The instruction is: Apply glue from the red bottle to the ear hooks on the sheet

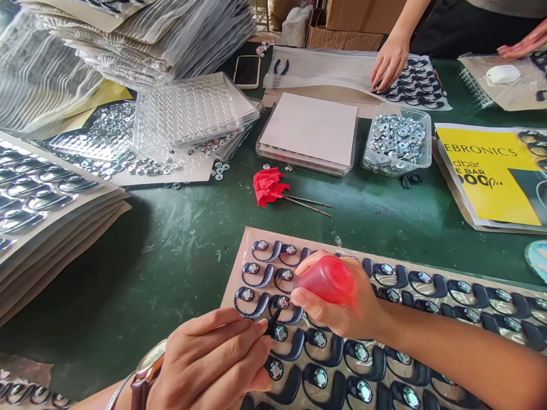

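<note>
A tan card (239, 267) in front of me carries rows of dark ear-hook earpieces (256, 304), each with a small round metal disc. My right hand (342, 304) is wrapped round a small red squeeze bottle (327, 280) just above the card. My left hand (209, 364), with a watch on its wrist, pinches a thin black tool (273, 322) whose tip rests on an earpiece near the card's left side.
A red cloth with thin sticks (269, 187) lies on the green table. Behind it sit a clear tub of metal discs (397, 139), clear trays (188, 111), a white sheet on trays (310, 128), a phone (247, 71). Card stacks lie left (51, 222). Another person's hand (388, 62) works opposite. A yellow printed sheet (491, 171) lies right.
</note>
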`<state>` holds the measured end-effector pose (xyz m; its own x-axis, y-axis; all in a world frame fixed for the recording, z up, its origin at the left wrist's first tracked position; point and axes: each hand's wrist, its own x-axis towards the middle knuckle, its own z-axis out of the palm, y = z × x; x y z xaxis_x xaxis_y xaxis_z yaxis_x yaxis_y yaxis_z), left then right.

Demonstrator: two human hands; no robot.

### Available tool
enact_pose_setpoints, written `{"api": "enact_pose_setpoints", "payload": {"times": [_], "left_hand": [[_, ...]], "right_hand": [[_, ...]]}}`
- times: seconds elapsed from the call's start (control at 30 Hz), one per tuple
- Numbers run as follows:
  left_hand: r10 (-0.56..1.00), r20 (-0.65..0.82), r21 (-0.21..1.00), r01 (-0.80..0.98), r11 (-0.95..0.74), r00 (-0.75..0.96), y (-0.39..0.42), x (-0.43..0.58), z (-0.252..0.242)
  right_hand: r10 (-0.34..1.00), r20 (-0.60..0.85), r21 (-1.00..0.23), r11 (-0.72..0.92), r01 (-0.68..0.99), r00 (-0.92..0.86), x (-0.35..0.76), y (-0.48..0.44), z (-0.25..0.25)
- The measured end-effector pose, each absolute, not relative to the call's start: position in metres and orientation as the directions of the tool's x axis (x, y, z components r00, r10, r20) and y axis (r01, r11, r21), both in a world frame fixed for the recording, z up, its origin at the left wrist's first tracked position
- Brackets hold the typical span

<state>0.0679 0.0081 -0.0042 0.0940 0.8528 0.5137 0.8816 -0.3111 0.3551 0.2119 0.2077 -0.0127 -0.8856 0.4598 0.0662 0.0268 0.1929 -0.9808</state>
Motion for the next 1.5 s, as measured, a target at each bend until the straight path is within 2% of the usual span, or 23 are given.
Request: {"api": "enact_pose_setpoints", "payload": {"times": [0.27,0.37,0.47,0.6,0.7,0.83,0.9,1.0,1.1,1.23,1.5], "left_hand": [[0.884,0.452,0.449,0.827,-0.338,0.116,0.022,0.057,0.012],[0.907,0.417,0.557,0.775,-0.298,0.049,0.031,0.054,0.018],[0.919,0.393,0.637,0.731,-0.244,-0.037,0.032,0.052,0.016],[0.915,0.376,0.676,0.719,-0.162,-0.147,0.030,0.050,0.008],[0.911,0.374,0.685,0.714,-0.146,-0.172,0.032,0.049,0.008],[0.901,0.417,0.637,0.746,-0.196,-0.119,0.029,0.055,0.016],[0.889,0.457,0.557,0.787,-0.264,-0.025,0.019,0.062,0.018],[0.854,0.507,0.392,0.851,-0.348,0.116,-0.004,0.076,0.014],[0.841,0.519,0.285,0.895,-0.343,0.157,-0.022,0.088,0.005],[0.824,0.536,0.273,0.886,-0.375,0.183,-0.025,0.096,-0.003],[0.820,0.559,0.244,0.921,-0.305,0.123,-0.022,0.103,-0.002]], "right_hand": [[0.438,0.050,-0.978,0.203,0.044,-0.898,0.213,0.206,-0.015],[0.412,0.083,-0.979,0.204,0.003,-0.908,0.214,0.206,-0.019],[0.384,0.161,-0.958,0.283,-0.050,-0.909,0.213,0.205,-0.021],[0.360,0.282,-0.899,0.424,-0.113,-0.889,0.211,0.204,-0.020],[0.364,0.264,-0.918,0.378,-0.118,-0.893,0.211,0.206,-0.016],[0.372,0.022,-0.998,0.068,0.003,-0.928,0.216,0.213,0.000],[0.349,-0.060,-0.998,0.000,0.064,-0.935,0.219,0.213,0.008],[0.391,-0.106,-0.993,0.009,0.119,-0.914,0.226,0.203,0.010],[0.431,-0.092,-0.993,0.029,0.116,-0.898,0.232,0.187,-0.003],[0.423,-0.032,-0.997,0.045,0.056,-0.905,0.235,0.173,-0.021],[0.413,0.004,-0.985,0.160,0.068,-0.911,0.233,0.173,-0.021]]}}
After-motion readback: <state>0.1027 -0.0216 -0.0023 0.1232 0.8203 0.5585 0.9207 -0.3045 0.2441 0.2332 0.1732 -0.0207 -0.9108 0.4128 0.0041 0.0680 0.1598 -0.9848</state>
